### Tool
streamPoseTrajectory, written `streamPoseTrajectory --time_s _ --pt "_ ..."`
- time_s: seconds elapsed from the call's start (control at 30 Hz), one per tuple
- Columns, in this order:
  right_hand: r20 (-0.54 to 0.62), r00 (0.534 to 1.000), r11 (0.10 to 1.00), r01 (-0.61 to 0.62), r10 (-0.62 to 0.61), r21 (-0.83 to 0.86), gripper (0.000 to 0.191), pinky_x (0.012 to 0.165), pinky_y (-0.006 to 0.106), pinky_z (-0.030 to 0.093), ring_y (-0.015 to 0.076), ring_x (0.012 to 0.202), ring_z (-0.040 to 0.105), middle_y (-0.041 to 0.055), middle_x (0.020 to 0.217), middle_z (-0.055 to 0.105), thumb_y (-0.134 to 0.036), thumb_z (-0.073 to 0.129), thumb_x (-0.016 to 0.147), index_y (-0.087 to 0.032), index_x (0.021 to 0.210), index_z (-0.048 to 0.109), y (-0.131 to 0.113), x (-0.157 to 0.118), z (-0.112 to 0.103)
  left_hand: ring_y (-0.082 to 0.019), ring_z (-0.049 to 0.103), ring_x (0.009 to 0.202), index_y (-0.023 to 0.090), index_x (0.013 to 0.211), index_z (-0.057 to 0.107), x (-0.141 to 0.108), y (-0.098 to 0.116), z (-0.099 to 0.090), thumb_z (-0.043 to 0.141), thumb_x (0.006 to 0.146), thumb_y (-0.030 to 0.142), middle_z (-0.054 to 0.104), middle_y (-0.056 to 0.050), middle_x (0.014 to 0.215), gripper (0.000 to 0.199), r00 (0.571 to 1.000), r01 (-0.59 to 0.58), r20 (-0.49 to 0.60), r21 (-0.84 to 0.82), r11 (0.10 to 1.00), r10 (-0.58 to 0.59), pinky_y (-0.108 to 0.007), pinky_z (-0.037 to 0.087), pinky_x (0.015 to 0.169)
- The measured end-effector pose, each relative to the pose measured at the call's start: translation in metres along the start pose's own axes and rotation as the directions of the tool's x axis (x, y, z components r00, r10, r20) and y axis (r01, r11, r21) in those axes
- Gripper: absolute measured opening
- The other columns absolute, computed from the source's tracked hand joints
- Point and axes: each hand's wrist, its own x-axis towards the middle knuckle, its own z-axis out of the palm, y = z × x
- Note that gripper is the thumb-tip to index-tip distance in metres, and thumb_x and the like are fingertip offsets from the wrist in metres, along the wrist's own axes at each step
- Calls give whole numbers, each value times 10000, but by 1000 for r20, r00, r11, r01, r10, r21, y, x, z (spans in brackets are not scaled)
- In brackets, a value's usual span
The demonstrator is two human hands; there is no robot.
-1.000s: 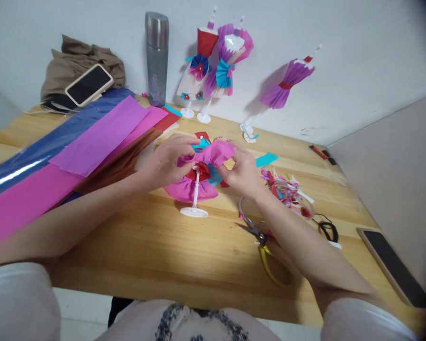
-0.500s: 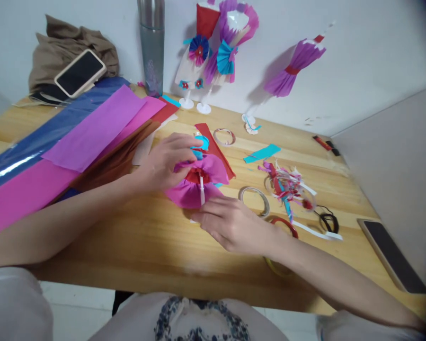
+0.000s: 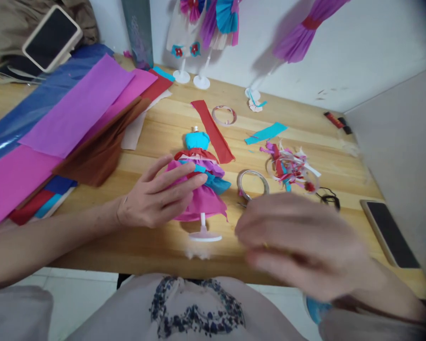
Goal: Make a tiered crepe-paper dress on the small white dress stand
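Observation:
A small dress form (image 3: 198, 141) wears a blue bodice and a layered skirt (image 3: 208, 201) of red, purple, blue and pink paper. Its white round base (image 3: 205, 235) points toward me, and the form looks laid down or tilted. My left hand (image 3: 159, 194) rests on the left side of the skirt, fingers spread over it. To the right of the form, my right hand (image 3: 298, 241) is raised over the table edge and blurred by motion. Its fingers are curled, and a small yellowish thing shows between them, too smeared to name.
Coloured paper sheets (image 3: 81, 109) cover the left side. A red strip (image 3: 213, 132), a tape roll (image 3: 252, 184), paper scraps (image 3: 293, 166) and a phone (image 3: 390, 234) lie to the right. Finished dress stands (image 3: 201, 82) line the wall beside a bottle (image 3: 138, 35).
My right hand has let go of the form's stand and moved right, nearer the camera. The form's blue bodice and white base now show. The view has tilted down.

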Motion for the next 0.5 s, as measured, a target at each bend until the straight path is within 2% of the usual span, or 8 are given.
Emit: streamPoseTrajectory --time_s 0.07,0.1,0.13,0.2,0.33,0.5 --pt "-168 977 991 -134 132 0 195 519 265 439 116 540 567 -11 635 623 -215 620 943 -238 750 612 13 10 -4 -147 505 1418 310 904 606 2 -1 -1 547 938 191 700 109 1312 137 998 -63 29 76 995 61 -400 353 1270" --pt "-178 970 984 -173 164 -35 184 511 262 409 108 529 531 -18 627 596 -195 637 922 -222 743 610 21 14 -4 -160 490 1432 304 916 614 3 -1 -1 563 934 190 696 96 1325 126 996 -84 47 101 991 80 -411 364 1264" --pt "-144 973 981 -187 178 -49 157 513 259 396 111 547 533 -15 640 595 -184 643 904 -208 750 624 29 19 -3 -172 466 1452 301 945 624 4 -1 -1 583 930 191 689 78 1343 119 994 -96 64 114 989 89 -423 369 1261" --pt "-90 978 978 -197 190 -68 113 551 256 410 121 600 565 10 711 629 -179 632 894 -183 783 652 40 24 3 -187 398 1497 292 979 626 7 0 -1 598 929 183 687 35 1353 122 999 -36 42 124 992 31 -448 346 1272" --pt "-22 952 948 -304 304 -91 141 557 265 368 121 577 535 30 743 650 -262 657 891 -175 780 669 43 28 14 -227 305 1542 251 1016 608 14 6 5 681 899 252 673 -62 1372 137 998 55 23 124 991 -58 -490 232 1311" --pt "-24 881 881 -473 472 -15 329 531 270 290 102 515 457 -4 595 581 -404 676 886 -180 654 612 43 38 21 -253 464 1456 288 910 580 20 11 15 715 872 248 683 36 1344 146 994 99 -48 35 995 -97 -592 289 1273"
